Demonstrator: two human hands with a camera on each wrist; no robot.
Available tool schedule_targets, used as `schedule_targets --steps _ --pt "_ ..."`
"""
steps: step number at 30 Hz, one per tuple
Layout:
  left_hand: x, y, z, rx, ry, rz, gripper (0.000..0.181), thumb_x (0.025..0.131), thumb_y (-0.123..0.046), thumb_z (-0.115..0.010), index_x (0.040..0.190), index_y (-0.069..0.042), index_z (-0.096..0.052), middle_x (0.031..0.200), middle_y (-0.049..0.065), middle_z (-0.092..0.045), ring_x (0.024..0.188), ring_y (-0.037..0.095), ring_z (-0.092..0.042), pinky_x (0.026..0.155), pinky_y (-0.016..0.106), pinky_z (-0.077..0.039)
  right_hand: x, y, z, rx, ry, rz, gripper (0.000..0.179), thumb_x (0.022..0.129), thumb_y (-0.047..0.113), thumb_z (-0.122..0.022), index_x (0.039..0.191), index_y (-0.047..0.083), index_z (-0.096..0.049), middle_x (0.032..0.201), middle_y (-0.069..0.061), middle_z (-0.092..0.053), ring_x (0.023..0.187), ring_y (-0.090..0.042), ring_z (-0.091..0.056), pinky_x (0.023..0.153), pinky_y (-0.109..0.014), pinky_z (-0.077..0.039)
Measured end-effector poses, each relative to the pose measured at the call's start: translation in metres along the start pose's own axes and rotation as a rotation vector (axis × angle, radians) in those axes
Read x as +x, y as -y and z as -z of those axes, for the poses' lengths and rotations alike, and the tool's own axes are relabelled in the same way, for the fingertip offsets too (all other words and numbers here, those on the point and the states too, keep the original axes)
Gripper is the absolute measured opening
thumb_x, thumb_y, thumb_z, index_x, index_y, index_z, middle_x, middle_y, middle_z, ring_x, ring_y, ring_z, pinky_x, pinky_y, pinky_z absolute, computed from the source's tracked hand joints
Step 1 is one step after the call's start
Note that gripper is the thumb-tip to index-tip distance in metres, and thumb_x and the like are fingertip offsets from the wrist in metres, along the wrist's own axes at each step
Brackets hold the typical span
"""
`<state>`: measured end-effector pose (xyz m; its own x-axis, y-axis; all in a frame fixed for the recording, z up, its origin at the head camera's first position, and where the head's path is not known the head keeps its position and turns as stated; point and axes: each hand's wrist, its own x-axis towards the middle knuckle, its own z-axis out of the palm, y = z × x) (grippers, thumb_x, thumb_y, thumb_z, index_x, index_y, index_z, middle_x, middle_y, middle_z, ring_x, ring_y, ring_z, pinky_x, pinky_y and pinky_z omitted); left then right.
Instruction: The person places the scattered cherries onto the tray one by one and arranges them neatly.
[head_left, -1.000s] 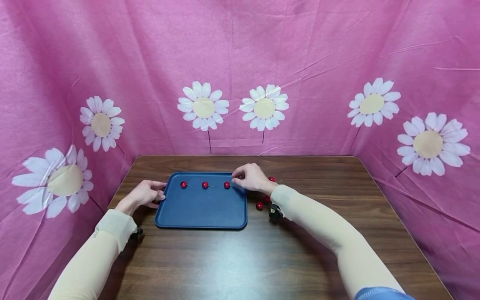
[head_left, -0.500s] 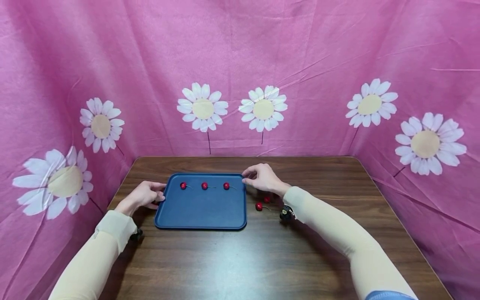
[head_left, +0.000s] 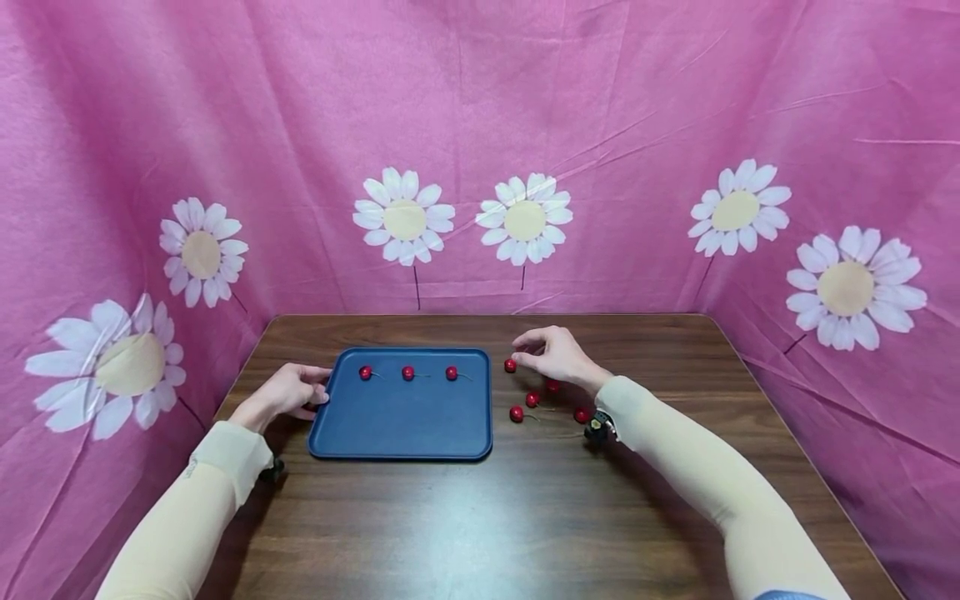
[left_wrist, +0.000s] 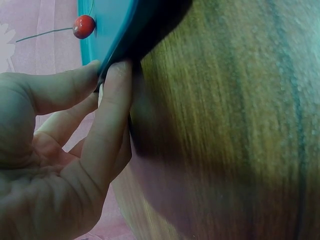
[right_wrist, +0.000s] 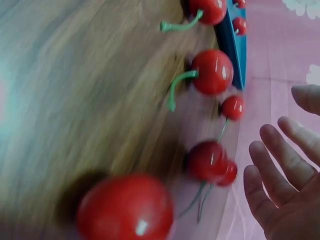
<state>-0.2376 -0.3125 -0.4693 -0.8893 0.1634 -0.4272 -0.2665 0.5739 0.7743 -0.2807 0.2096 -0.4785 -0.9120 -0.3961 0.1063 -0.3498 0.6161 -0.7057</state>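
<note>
My left hand (head_left: 283,392) grips the left edge of a blue tray (head_left: 405,423), thumb on the rim and fingers beneath, as the left wrist view shows. In a row along the tray's back half lie a left cherry (head_left: 365,372), a middle cherry (head_left: 408,373) and a right cherry (head_left: 452,373), each with a thin stem. My right hand (head_left: 558,357) hovers right of the tray, over loose cherries on the table. A cherry (head_left: 510,365) lies just by its fingertips. In the right wrist view its fingers (right_wrist: 287,150) are spread, with nothing between them.
More loose cherries lie right of the tray, among them a front one (head_left: 517,413), one behind it (head_left: 532,399) and one by the right wrist (head_left: 582,414). The brown wooden table (head_left: 450,525) meets a pink daisy-print curtain (head_left: 630,250) behind.
My right hand has moved right, from above the tray's back right corner to over the loose cherries, uncovering several of them. The left hand keeps its hold on the tray.
</note>
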Motion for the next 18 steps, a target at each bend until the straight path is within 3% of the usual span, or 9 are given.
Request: schedule_targets --steps 6,12,18 --pt "0.001 0.001 0.000 -0.008 0.000 -0.006 0.068 0.104 0.007 -0.069 0.167 0.009 -0.043 0.086 0.001 -0.064 0.093 0.014 -0.070 0.089 0.049 -0.073 -0.010 -0.017 0.015 0.020 -0.018 -0.024 0.034 0.101 0.022 -0.084 0.129 0.003 -0.083 0.115 -0.011 -0.086 0.100 -0.022 -0.080 0.093 -0.037 -0.067" --pt "0.001 0.002 0.001 -0.012 0.008 -0.016 0.068 0.104 0.007 -0.068 0.167 0.010 -0.042 0.085 -0.001 -0.063 0.093 0.014 -0.071 0.090 0.049 -0.073 -0.017 -0.037 0.025 0.011 -0.038 -0.039 0.033 0.096 0.014 -0.085 0.129 0.005 -0.083 0.123 -0.016 -0.085 0.104 -0.024 -0.082 0.093 -0.030 -0.065" --pt "0.001 0.003 0.001 -0.012 0.008 -0.014 0.069 0.105 0.006 -0.068 0.168 0.009 -0.042 0.085 0.000 -0.064 0.094 0.014 -0.071 0.091 0.050 -0.073 -0.020 -0.055 0.029 -0.044 -0.038 -0.066 0.031 0.094 0.015 -0.087 0.124 0.009 -0.085 0.118 -0.012 -0.085 0.110 -0.026 -0.079 0.099 -0.040 -0.063"
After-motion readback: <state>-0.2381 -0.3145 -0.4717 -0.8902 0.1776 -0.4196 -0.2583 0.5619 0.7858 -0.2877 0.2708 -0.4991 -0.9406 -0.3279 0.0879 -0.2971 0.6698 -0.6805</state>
